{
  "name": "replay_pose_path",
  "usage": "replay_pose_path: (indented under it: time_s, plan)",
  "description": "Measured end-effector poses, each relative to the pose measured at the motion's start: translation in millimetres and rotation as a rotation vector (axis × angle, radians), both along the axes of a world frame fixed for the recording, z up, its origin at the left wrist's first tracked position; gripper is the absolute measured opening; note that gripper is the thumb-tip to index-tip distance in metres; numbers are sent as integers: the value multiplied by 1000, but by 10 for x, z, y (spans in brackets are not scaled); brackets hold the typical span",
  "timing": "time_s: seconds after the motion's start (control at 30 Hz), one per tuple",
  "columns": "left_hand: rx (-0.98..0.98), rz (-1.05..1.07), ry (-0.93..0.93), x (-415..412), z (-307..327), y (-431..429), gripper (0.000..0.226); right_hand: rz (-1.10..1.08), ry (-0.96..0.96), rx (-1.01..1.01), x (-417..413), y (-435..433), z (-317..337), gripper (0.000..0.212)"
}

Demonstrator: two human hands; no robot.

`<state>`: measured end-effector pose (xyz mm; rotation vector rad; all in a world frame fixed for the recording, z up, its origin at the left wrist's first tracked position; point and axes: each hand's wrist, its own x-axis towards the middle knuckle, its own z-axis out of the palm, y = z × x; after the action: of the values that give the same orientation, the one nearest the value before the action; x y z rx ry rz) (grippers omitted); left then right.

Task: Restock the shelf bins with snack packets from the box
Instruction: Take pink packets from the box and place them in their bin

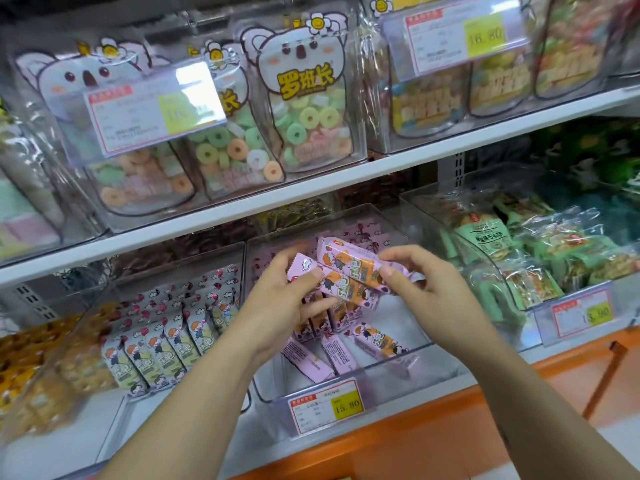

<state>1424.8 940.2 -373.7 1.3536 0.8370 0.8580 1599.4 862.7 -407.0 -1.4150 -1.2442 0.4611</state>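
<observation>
Right of the pale packets (162, 337), the left hand (284, 303) curls round one end of a bundle of pink snack packets (349, 271), held just above the partly filled middle bin (270, 393). The right hand (429, 292) pinches the bundle's other end, thumb on top. The box is out of view. This looks like the placing step; next the bundle likely needs lowering and standing upright beside the pink row (341, 315) already inside, then both hands letting go
</observation>
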Motion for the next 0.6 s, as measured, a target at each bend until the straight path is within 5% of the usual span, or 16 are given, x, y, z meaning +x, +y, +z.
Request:
replay_pose_path:
  time_s: [0.17, 0.37, 0.6]
  plan:
    - [125, -129, 69, 70, 100, 21, 41, -22, -388, -153, 38, 9, 13, 28]
    - [410, -99, 216, 243, 154, 23, 34, -200, -665, -8, 93, 25, 18, 25]
    - [785, -85, 696, 699, 21, 309, 43, -261, -531, -35, 307, 73, -134, 29]
